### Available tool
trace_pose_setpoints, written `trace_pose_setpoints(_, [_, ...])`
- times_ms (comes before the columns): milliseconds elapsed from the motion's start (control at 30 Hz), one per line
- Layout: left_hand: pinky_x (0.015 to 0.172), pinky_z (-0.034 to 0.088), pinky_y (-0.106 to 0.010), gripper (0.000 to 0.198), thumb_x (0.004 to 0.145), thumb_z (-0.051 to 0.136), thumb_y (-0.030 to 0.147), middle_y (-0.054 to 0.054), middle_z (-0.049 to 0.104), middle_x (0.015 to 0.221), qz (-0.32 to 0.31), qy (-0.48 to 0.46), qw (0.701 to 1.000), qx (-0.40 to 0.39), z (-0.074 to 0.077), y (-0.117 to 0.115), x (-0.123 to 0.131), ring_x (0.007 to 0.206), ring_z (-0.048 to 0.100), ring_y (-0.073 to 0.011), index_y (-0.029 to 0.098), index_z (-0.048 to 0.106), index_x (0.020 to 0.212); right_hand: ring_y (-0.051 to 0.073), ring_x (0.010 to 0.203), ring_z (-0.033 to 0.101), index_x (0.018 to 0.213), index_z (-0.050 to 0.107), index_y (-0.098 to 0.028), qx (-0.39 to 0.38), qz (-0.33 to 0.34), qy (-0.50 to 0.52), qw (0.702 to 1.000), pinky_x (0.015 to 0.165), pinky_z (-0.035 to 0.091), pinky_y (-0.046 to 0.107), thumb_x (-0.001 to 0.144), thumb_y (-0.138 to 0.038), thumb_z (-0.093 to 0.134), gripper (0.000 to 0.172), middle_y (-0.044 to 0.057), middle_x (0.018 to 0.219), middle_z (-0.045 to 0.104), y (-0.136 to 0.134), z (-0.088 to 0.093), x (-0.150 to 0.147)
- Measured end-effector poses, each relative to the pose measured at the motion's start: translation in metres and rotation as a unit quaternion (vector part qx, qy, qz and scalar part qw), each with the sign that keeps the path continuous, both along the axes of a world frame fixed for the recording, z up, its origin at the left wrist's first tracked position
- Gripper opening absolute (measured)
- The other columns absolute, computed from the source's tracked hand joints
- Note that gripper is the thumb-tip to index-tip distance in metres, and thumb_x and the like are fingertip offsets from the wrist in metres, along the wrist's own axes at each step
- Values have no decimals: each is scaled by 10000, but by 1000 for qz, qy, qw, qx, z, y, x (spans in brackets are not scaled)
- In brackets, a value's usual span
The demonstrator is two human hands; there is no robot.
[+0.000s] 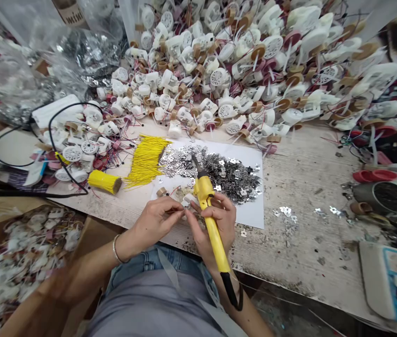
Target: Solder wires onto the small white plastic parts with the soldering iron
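My right hand is wrapped round a yellow soldering iron, whose dark tip points away over a heap of small silver metal tabs. My left hand pinches something small, perhaps a thin wire, against a small white part between both hands. The heap lies on a white sheet. Left of the heap lies a fan of yellow wires, with a tight yellow wire bundle beside it.
A big pile of white plastic motor housings with brown and red spools fills the back of the wooden table. A black cable loops at left. Boxes of parts stand at lower left; cups and a blue-white device at right.
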State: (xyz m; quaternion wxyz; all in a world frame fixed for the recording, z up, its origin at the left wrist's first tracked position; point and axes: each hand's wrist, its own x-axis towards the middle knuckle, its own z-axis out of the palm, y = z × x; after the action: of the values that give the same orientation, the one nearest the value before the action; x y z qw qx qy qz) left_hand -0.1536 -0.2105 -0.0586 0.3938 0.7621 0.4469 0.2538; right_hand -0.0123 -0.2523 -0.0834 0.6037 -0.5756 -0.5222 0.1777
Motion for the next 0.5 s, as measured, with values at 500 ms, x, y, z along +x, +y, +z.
trace_pose_setpoints(500, [674,512,-248,161,858,540,162,-50,666,725,-31,72,995,65,5,-5,-3,686,626,-138,144,687,795,196,1044,612,769,550,-204,20,-13,-17,1000,774,602,334,753,-57,630,168,48,1148,552,-15,1,4])
